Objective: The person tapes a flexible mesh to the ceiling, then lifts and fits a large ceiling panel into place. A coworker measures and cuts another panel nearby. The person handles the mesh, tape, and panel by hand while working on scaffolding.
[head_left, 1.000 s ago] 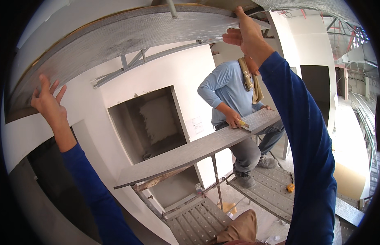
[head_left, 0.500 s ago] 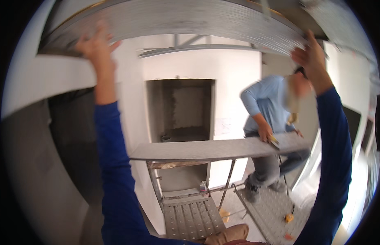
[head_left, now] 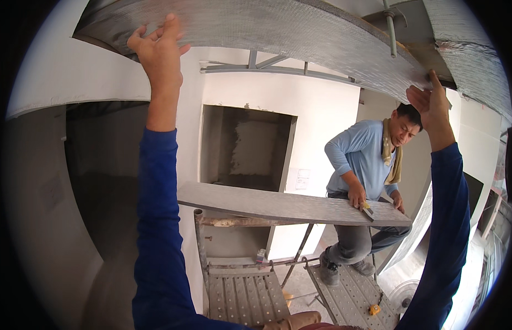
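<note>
A long silver foil-faced board (head_left: 278, 33) spans overhead in front of me. Raised at its left part, my left hand (head_left: 161, 58) is open, its fingers spread up against the underside. My right hand (head_left: 432, 107) is open at the board's right end, fingers stretched upward along the edge. Neither hand wraps round the board. Beyond, a co-worker in a light blue shirt (head_left: 359, 146) leans over a grey plank (head_left: 267, 202). One of the co-worker's hands holds a yellow-handled tool that looks like a utility knife (head_left: 367, 211) on the plank; the other rests at its right end.
Perforated metal scaffold platforms (head_left: 248, 297) lie below, with a steel post (head_left: 201, 239) near the plank's left end. A yellow tape measure (head_left: 375, 309) lies on the right platform, near a fan (head_left: 404, 294). A threaded rod (head_left: 390, 30) hangs beside the overhead board.
The view has shifted, and the overhead board and both my hands appear farther right. My hands stay raised and open at the board. The co-worker remains bent over the plank with the tool.
</note>
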### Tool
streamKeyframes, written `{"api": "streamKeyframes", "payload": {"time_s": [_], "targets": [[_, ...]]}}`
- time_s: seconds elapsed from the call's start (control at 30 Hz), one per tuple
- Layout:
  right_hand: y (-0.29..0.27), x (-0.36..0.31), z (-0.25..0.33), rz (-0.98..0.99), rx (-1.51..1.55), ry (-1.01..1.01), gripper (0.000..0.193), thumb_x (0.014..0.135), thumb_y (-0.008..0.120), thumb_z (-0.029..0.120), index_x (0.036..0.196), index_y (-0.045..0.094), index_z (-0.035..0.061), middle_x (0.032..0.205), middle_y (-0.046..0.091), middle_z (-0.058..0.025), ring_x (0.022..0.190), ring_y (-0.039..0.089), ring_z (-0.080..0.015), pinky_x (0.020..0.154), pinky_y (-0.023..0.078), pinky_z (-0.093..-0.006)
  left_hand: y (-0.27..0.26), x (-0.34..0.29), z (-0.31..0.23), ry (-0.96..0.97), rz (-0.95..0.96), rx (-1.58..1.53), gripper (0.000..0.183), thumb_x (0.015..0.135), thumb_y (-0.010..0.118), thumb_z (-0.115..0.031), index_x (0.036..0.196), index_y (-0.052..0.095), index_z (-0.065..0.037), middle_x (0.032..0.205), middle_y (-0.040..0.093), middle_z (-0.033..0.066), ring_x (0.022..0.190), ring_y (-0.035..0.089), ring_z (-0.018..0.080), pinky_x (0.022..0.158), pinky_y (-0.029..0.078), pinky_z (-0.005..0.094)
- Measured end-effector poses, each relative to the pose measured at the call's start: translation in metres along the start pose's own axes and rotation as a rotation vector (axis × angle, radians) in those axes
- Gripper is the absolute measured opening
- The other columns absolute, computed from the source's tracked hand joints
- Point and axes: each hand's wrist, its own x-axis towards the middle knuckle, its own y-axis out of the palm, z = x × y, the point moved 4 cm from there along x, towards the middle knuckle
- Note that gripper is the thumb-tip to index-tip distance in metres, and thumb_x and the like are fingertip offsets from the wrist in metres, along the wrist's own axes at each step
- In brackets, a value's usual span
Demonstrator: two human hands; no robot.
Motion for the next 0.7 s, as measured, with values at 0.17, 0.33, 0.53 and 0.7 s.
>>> {"api": "streamKeyframes", "payload": {"time_s": [0.17,0.33,0.53,0.7], "targets": [[0.001,0.000,0.003,0.001,0.068,0.002,0.072,0.100,0.067,0.037,0.143,0.036,-0.0119,0.114,0.065,-0.0347,0.091,0.075,-0.0395,0.077,0.068,-0.0409,-0.005,0.004,0.008,-0.016,-0.033,0.037,0.092,0.093,0.078,-0.035,0.148,0.019,0.008,0.127,0.054,0.0252,0.121,0.059,0.0336,0.098,0.056,0.0509],[0.000,0.009,0.003,0.065,0.118,-0.032,0.065,0.101,0.065,0.033,0.143,0.039,-0.0097,0.114,0.066,-0.0341,0.093,0.075,-0.0394,0.077,0.068,-0.0397,-0.008,0.007,0.038,-0.295,-0.192,-0.125,0.105,0.090,0.080,-0.045,0.155,0.016,0.007,0.147,0.038,0.0310,0.139,0.043,0.0431,0.114,0.040,0.0607],[-0.001,0.011,0.004,0.024,0.126,-0.022,0.060,0.103,0.062,0.032,0.141,0.041,-0.0091,0.112,0.067,-0.0333,0.092,0.075,-0.0394,0.074,0.068,-0.0410,0.009,0.010,0.073,-0.510,-0.026,-0.606,0.108,0.088,0.079,-0.054,0.161,0.021,0.000,0.163,0.022,0.0283,0.152,0.024,0.0453,0.123,0.029,0.0623],[-0.001,0.009,0.004,0.001,0.106,-0.017,0.061,0.103,0.061,0.032,0.143,0.039,-0.0073,0.109,0.068,-0.0331,0.088,0.076,-0.0394,0.072,0.068,-0.0417,0.020,0.014,0.080,-0.471,0.109,-0.903,0.093,0.092,0.076,-0.049,0.159,0.029,-0.005,0.166,0.024,0.0184,0.155,0.021,0.0383,0.127,0.021,0.0606]]}}
